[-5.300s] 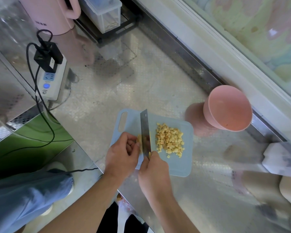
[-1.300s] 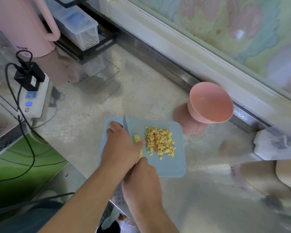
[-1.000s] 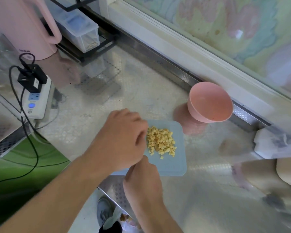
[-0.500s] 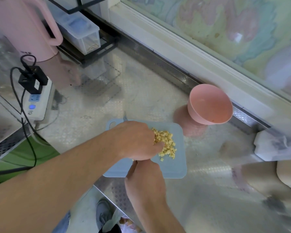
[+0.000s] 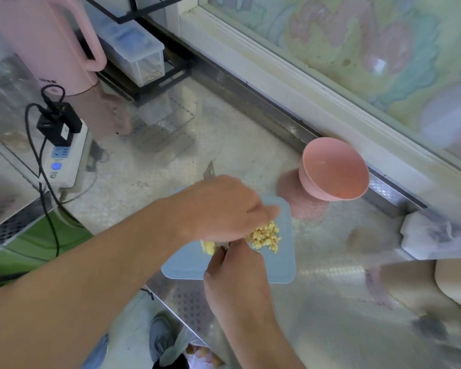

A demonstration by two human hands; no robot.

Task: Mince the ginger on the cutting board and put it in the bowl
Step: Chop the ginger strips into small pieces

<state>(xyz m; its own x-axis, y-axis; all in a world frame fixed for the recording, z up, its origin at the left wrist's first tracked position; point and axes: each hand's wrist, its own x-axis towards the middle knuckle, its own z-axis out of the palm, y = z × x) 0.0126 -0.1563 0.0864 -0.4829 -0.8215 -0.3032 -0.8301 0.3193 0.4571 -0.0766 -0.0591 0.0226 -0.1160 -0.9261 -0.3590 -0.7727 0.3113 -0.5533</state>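
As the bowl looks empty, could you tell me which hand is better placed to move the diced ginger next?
Probably the left hand: it lies over the diced ginger on the board, nearer the bowl. The right hand grips the knife.

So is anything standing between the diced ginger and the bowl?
Nothing visible. The ginger lies on the board; bare counter runs from the board's far corner to the empty bowl. The left hand covers part of the pile.
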